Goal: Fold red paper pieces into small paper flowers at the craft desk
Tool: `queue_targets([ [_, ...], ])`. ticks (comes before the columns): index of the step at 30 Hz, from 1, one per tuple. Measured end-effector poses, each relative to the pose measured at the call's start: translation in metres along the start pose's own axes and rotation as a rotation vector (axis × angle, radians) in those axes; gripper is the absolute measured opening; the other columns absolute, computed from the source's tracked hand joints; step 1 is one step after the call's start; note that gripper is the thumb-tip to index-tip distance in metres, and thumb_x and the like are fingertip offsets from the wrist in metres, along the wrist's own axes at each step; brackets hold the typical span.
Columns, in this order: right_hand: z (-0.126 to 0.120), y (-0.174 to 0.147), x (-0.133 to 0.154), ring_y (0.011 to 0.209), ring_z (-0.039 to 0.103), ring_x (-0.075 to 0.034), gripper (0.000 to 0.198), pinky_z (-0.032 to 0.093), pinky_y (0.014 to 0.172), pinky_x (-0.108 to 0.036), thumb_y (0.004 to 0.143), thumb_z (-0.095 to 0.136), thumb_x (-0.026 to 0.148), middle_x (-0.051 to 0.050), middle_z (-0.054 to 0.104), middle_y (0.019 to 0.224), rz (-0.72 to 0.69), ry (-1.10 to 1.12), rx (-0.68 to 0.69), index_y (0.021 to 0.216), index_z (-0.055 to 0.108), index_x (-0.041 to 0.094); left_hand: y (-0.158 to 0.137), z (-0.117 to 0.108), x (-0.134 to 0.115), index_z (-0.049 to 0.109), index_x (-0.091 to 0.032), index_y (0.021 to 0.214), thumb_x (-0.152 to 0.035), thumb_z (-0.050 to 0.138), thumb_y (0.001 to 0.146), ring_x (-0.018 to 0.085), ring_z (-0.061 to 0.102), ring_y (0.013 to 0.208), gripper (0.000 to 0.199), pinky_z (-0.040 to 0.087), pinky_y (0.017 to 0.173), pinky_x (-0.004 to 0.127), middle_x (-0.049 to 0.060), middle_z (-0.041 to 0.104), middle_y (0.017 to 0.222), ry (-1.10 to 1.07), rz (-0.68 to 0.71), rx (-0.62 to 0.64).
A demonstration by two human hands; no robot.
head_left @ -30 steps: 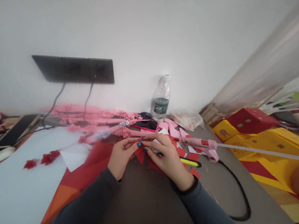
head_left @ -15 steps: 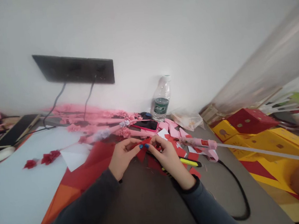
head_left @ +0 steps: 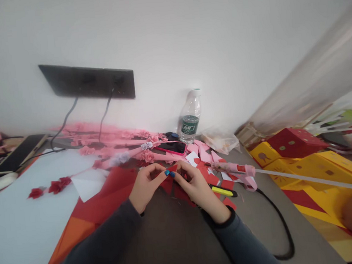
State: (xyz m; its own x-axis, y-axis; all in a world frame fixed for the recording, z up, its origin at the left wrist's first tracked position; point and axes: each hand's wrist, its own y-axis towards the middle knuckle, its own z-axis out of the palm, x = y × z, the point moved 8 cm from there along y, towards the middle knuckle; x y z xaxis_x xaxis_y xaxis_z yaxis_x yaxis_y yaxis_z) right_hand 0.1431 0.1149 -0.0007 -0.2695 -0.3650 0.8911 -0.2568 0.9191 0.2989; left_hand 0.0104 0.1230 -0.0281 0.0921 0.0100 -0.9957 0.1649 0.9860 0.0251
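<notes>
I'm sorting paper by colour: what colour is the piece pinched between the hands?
Red; the paper piece shows in the head view, though partly covered.

Your left hand (head_left: 145,186) and right hand (head_left: 198,188) meet over the grey desk (head_left: 168,249), thumbs side by side, pinching red paper (head_left: 173,168), mostly hidden. Yellow-black cutter (head_left: 223,191) near your right wrist, paper scraps (head_left: 229,204) around it. Bottle (head_left: 190,120) upright beyond the phone (head_left: 179,148); white sheet (head_left: 17,230) at your left.
</notes>
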Motion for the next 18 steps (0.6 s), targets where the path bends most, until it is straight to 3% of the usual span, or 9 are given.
queue_targets([
  [9,0.009,-0.003,-0.008,0.058,0.043,-0.013,0.016,0.034,0.054,-0.024,0.088,0.056,0.025,0.004,0.046,0.064,0.058,0.002,0.092,0.074,0.052,0.02,-0.001,-0.003,-0.005,0.068,-0.015,0.078,-0.036,0.071,0.079,0.014,0.057,0.07,0.022,0.046,0.066,0.025,0.001,0.065,0.074,-0.005,0.027,-0.015],
  [18,-0.003,0.0,-0.004,0.057,0.042,-0.013,0.02,0.033,0.053,-0.025,0.087,0.054,0.028,0.003,0.046,0.063,0.039,-0.062,-0.034,0.071,0.046,0.021,-0.001,0.002,-0.007,0.068,-0.016,0.089,-0.031,0.069,0.079,0.017,0.063,0.081,0.018,0.05,0.072,0.027,0.004,0.07,0.086,-0.005,0.045,0.01],
])
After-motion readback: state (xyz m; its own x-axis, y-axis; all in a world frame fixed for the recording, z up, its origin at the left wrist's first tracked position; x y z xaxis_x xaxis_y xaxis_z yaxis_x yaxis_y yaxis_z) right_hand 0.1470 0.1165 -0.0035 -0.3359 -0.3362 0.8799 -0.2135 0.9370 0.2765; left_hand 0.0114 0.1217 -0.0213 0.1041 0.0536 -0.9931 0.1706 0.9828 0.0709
